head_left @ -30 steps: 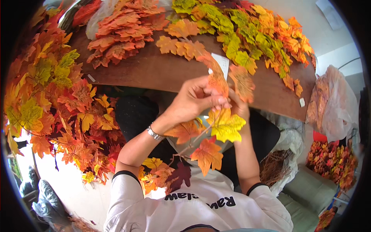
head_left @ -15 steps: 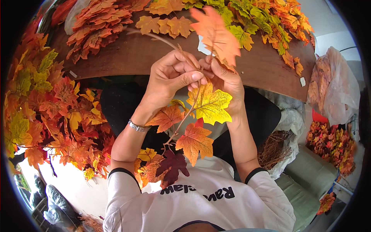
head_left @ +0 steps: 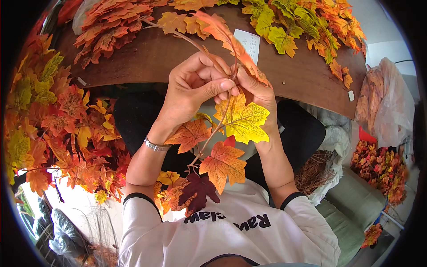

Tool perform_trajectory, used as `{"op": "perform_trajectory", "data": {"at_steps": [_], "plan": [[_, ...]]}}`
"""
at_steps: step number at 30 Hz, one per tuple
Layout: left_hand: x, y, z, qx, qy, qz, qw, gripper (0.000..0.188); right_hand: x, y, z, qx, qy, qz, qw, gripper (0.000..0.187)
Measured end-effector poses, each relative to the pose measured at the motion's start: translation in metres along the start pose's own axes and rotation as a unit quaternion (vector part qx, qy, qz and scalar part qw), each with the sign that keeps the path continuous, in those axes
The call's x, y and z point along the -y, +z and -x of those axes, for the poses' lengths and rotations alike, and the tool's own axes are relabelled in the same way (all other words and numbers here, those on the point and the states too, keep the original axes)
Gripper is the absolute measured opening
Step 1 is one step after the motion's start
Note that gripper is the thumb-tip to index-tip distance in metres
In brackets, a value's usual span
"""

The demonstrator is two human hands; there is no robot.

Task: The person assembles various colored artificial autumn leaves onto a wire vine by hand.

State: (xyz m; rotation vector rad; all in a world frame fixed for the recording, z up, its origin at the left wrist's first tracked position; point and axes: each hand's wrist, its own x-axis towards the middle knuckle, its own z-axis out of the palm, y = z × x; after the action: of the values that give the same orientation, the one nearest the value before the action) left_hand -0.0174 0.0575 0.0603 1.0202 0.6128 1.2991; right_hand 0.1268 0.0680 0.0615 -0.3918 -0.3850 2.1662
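My left hand (head_left: 198,86) is closed around the brown stem of an artificial maple branch (head_left: 222,165). Its bare end (head_left: 175,33) points up and left, while yellow, orange and dark red leaves hang toward my chest. Beside it, my right hand (head_left: 255,89) pinches the short stem of a single orange maple leaf (head_left: 227,38) against the branch, just above a yellow leaf (head_left: 245,119). The fingertips of both hands nearly meet, and they partly hide where the two stems touch.
A brown table (head_left: 133,62) curves across the far side. Orange leaves (head_left: 104,29) are stacked on its left, green-yellow ones (head_left: 284,26) on its right. A heap of leafy branches (head_left: 62,120) fills the left side. Brown stems (head_left: 316,173) lie in a white bag by my right arm.
The orange leaf has tilted and come down closer to the branch, its stem now against it. More of a white paper on the table shows behind it. Both hands shifted slightly left.
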Motion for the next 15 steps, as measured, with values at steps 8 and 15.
{"op": "perform_trajectory", "data": {"at_steps": [8, 15], "plan": [[0.001, 0.000, 0.002, -0.019, 0.012, 0.016, 1.000, 0.010, -0.007, 0.000, 0.002, -0.005, -0.034, 0.026, 0.999, 0.031], [0.011, -0.003, 0.004, -0.050, 0.021, 0.069, 0.996, 0.013, -0.003, -0.015, 0.004, -0.040, -0.069, 0.142, 0.987, 0.041]]}}
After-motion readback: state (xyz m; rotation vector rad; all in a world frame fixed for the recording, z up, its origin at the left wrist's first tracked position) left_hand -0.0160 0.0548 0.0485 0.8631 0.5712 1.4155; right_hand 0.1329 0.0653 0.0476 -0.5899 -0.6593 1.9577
